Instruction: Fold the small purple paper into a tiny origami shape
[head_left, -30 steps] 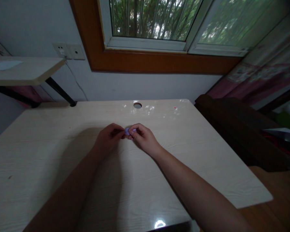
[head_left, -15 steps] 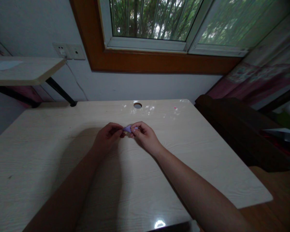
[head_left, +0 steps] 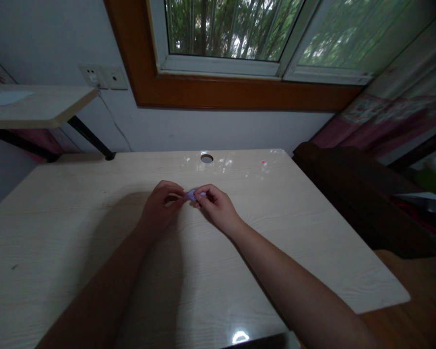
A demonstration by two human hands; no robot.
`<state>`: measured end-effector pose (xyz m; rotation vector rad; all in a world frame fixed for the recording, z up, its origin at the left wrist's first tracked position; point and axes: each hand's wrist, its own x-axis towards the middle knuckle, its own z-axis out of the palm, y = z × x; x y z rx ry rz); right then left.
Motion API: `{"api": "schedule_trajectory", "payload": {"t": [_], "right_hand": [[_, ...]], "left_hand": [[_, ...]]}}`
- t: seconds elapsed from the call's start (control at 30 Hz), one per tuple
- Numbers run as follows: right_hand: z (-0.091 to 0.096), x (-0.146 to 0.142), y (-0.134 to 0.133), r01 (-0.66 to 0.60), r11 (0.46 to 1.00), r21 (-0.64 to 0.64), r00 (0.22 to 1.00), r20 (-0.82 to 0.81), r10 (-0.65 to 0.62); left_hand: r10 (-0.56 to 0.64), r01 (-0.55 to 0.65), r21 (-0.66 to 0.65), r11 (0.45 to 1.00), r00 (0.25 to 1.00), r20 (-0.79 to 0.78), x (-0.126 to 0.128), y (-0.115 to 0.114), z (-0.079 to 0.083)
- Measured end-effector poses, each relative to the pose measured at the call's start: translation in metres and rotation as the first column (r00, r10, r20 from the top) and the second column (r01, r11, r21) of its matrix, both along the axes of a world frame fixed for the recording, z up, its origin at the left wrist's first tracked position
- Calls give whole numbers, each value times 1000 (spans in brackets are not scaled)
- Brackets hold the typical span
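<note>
A small purple folded piece [head_left: 190, 195], which looks like paper, is held between my hands just above the desk or touching it; I cannot tell which. My left hand [head_left: 162, 203] has its thumb and forefinger at the pointed left end of the piece. From the other side, my right hand [head_left: 217, 206] pinches the piece between thumb and fingers and covers its right part. Both forearms reach in from the bottom of the view, and the left one casts a broad shadow on the desk.
The pale wood-grain desk [head_left: 298, 232] has a round cable hole [head_left: 207, 158] near its back edge. A raised shelf [head_left: 39, 106] on black legs stands at the left. Behind are a window and a wall socket [head_left: 103, 77]. A dark object edge [head_left: 261, 341] shows at the bottom.
The fingers of my left hand have straightened slightly at the left end of the purple piece. My right hand has shifted a little to the left and down.
</note>
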<state>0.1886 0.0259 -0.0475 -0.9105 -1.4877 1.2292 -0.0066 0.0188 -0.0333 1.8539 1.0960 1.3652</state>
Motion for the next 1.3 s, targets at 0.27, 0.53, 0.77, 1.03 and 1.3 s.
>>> {"api": "schedule_trajectory", "payload": {"t": [0.27, 0.53, 0.77, 1.03, 1.3], "right_hand": [[9, 2, -6, 55, 963, 265, 951, 279, -131], [11, 1, -8, 22, 938, 346, 926, 347, -150], [11, 1, -8, 1, 910, 414, 908, 381, -174], [16, 1, -11, -44, 880, 472, 888, 422, -182], [16, 1, -11, -68, 870, 489, 876, 446, -183]], "left_hand": [[25, -25, 4, 1000, 999, -36, -1, 2, -4], [62, -68, -69, 995, 994, -91, 0, 0, 2], [19, -20, -134, 991, 1000, -11, -3, 4, -3], [16, -24, -346, 938, 1000, -27, -2, -3, 6], [-38, 32, -407, 913, 999, -7, 1, -5, 12]]}}
